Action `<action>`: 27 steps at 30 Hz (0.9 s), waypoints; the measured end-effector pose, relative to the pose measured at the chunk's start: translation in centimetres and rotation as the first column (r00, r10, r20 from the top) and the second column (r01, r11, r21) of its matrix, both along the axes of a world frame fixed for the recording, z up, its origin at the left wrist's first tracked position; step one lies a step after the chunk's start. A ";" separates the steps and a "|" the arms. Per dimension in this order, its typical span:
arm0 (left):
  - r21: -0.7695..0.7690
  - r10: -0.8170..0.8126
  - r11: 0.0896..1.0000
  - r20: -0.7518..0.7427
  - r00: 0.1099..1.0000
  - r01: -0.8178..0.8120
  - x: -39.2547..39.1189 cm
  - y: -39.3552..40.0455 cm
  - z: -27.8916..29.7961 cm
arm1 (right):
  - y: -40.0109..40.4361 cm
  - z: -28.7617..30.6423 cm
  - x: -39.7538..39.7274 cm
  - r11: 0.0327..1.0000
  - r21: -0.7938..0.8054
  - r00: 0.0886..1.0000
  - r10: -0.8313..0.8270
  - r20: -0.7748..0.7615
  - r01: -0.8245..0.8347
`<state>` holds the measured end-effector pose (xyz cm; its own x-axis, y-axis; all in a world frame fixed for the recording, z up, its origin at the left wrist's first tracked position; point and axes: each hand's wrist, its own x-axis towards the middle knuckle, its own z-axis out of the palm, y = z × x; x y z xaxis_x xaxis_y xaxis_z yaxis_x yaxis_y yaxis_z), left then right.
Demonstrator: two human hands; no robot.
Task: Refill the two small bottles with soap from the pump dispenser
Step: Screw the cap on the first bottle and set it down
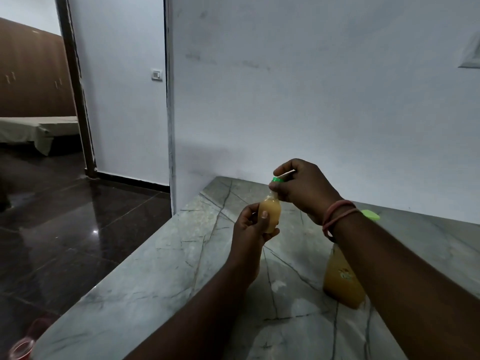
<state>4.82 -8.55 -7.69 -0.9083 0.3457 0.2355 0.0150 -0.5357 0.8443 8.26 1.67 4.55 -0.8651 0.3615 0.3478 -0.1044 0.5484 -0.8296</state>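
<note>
A small bottle full of orange-yellow soap is held upright above the marble counter. My left hand grips its body from the left, thumb across the front. My right hand pinches the green cap on the bottle's neck from above. A larger soap bottle with the same orange-yellow liquid stands on the counter at the right, its top hidden behind my right forearm. A bright green piece shows beyond my right wrist; I cannot tell what it belongs to.
The counter meets a white wall at the back and ends in an edge at the left, above a dark glossy floor. A reddish transparent object shows at the bottom left corner.
</note>
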 end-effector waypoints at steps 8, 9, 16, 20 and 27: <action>0.003 -0.007 1.000 -0.028 1.000 0.007 -0.2 0.1 -0.3 | -0.1 1.9 0.7 0.843 0.532 0.987 -0.009 0.163 -0.080; 0.004 -0.009 1.000 -0.025 1.000 0.009 -0.3 0.1 -0.4 | -0.1 2.2 0.7 0.816 0.567 0.981 -0.004 0.194 -0.109; -0.006 -0.003 1.000 -0.043 0.999 0.003 -0.3 -0.2 -0.5 | 0.3 4.0 0.1 0.729 0.607 0.898 0.024 0.440 -0.317; -0.001 -0.001 1.000 -0.070 0.998 0.001 -0.2 -0.1 -0.5 | -0.2 4.0 0.5 0.859 0.477 0.863 -0.087 0.497 -0.188; 0.016 -0.026 1.000 -0.055 0.998 0.027 -0.4 0.0 -0.6 | 0.1 6.0 0.7 0.811 0.476 0.817 0.003 0.576 -0.339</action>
